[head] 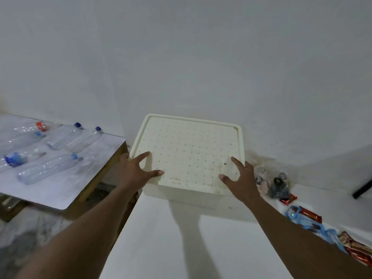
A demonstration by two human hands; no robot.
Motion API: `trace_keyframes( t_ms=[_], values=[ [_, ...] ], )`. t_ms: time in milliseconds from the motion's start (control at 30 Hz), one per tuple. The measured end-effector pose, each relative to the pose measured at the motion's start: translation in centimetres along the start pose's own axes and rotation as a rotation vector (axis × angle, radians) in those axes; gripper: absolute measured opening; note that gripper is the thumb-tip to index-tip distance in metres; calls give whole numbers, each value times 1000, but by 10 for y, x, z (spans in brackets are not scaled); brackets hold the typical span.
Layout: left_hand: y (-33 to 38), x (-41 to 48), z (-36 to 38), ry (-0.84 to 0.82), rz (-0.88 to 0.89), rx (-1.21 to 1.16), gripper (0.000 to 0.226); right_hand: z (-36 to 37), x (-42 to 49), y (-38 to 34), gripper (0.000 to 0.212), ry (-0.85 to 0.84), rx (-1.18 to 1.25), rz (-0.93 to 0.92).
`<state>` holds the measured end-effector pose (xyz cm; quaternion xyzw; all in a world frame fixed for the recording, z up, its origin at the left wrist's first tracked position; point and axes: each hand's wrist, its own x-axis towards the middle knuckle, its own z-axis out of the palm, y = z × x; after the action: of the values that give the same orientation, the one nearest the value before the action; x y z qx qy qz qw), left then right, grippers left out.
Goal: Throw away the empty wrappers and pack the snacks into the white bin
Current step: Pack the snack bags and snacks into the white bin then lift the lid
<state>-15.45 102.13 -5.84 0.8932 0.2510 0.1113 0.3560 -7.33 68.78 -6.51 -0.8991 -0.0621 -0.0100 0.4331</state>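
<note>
The white bin (201,200) stands on a white table against the wall, covered by a cream perforated lid (189,154). My left hand (134,170) rests on the lid's near left corner, index finger and thumb spread straight on top. On the near right corner my right hand (242,178) lies the same way. The other fingers of both hands are hidden past the lid's side edges. Snacks lie right of the bin: a small red bar (289,199), blue packets (308,221) and red-and-gold bars (358,252). Crumpled clear and dark wrappers (276,186) sit by the wall.
A lower side table (60,190) at the left holds several empty plastic bottles (48,168). A gap of floor separates it from the white table (181,248). A dark leg (362,188) shows at the far right.
</note>
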Motion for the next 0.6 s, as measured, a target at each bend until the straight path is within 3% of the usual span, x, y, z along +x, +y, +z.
trace_keyframes(
  t_ms=[300,600],
  values=[
    [-29,-126,-11,21,-127,34,97,-3,-98,31,75,-142,15,13],
    [-110,-240,27,-22,-276,89,92,24,-210,99,74,-257,-25,68]
  ],
)
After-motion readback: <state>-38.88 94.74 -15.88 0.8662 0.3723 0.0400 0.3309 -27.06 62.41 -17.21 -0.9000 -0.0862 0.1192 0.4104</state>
